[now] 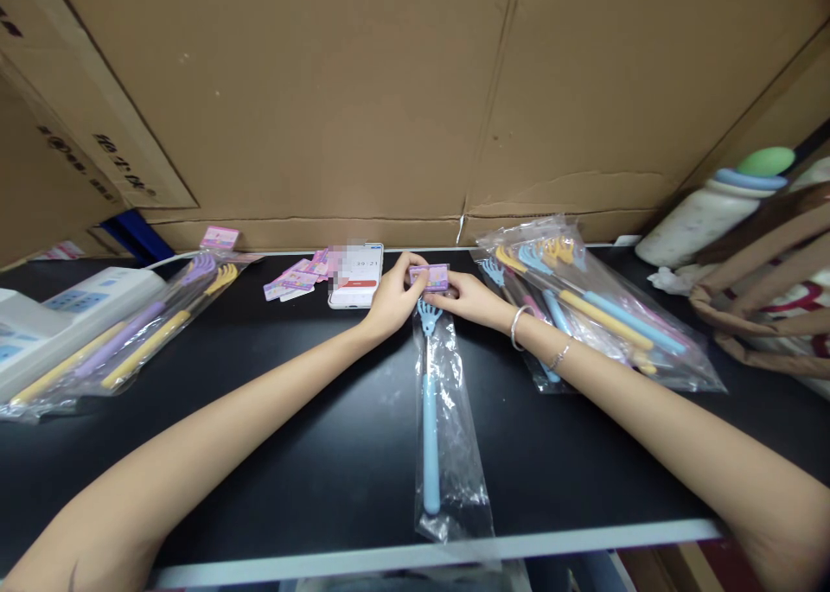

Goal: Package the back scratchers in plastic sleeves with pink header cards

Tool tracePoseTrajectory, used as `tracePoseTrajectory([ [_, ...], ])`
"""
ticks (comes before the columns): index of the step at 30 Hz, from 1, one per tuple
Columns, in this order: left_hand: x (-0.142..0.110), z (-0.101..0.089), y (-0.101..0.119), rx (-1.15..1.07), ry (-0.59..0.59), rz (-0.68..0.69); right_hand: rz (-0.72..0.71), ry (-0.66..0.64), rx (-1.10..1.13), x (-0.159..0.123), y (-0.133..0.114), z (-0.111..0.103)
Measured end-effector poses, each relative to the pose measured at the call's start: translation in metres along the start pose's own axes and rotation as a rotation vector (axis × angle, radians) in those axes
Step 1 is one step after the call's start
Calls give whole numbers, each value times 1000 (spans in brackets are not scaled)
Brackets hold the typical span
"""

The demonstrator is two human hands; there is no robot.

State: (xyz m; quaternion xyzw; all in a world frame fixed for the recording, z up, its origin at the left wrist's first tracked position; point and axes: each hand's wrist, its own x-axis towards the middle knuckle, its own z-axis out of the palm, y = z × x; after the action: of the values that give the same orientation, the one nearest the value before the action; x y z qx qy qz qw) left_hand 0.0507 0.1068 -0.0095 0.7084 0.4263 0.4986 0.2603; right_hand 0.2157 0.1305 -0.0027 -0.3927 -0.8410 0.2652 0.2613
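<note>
One purple card [437, 277] is held up between two hands, at the top end of a single clear bag [462, 428] lying on the black bench [291, 480]. The left hand [392, 298] has its fingers narrowed on the card's left end; the right hand [476, 298] has its fingers pinched at the right, lower edge. Whether the card is fixed to the bag cannot be told.

Inside that bag is one blue scratcher [430, 436], its claw head just below the card and its handle towards the bench's near edge. Two bracelets, a bangle [514, 326] and a thin chain [563, 353], circle the right wrist and forearm.

Near the left hand lies one phone [356, 272], and beside it several loose cards [295, 281], overlapping too much to count. Farther left, a group of bagged scratchers [143, 337] shows three handles, two yellow and one purple, with one pink card [220, 237] at its top, next to one white power strip [110, 294].

To the right lies a heap of bagged scratchers [632, 320], its exact number hidden by overlap; beyond it leans one bottle [697, 216].
</note>
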Motion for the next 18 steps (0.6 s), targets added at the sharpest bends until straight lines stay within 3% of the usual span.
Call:
tracePoseTrajectory([
  [5,1,0,-3,-31,5,-35,1,33,110,-2,-5,-2],
  [11,0,1,-1,-9,-29,-7,-22,166,216,0,-5,-5],
  [18,-1,0,1,164,-89,9,-43,128,306,1,1,1],
])
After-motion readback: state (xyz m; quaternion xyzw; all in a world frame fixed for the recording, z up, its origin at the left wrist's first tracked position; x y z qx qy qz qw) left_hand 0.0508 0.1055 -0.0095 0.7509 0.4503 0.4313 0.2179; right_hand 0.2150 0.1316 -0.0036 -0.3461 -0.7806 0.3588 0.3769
